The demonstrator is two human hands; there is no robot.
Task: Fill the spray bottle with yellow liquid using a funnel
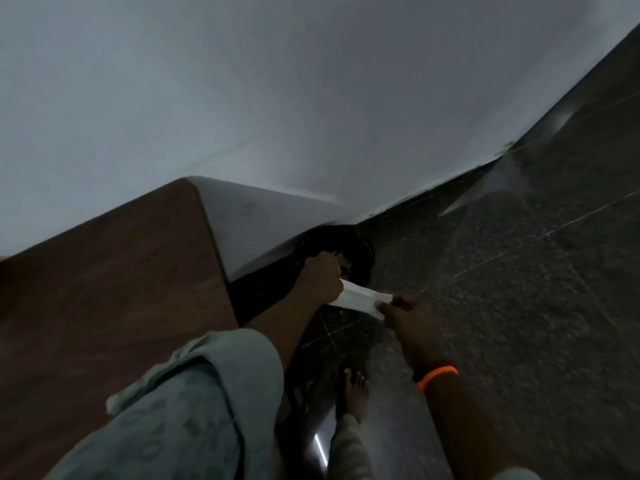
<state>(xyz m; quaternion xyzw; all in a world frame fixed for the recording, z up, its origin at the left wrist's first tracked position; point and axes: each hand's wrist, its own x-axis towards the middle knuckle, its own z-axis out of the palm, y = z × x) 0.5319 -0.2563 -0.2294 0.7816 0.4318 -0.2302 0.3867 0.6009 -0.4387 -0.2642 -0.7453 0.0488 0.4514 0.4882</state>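
Over a dark bin (341,247) (contents unclear), left hand (320,277) and right hand (408,311) each pinch a white tissue (360,299).

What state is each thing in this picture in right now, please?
Left hand: grips one end of the white tissue.
Right hand: pinches the other end.
White tissue: stretched between both hands, above the floor.
Black bin: on the floor by the wall, contents unclear.
Orange wristband: on the right wrist.
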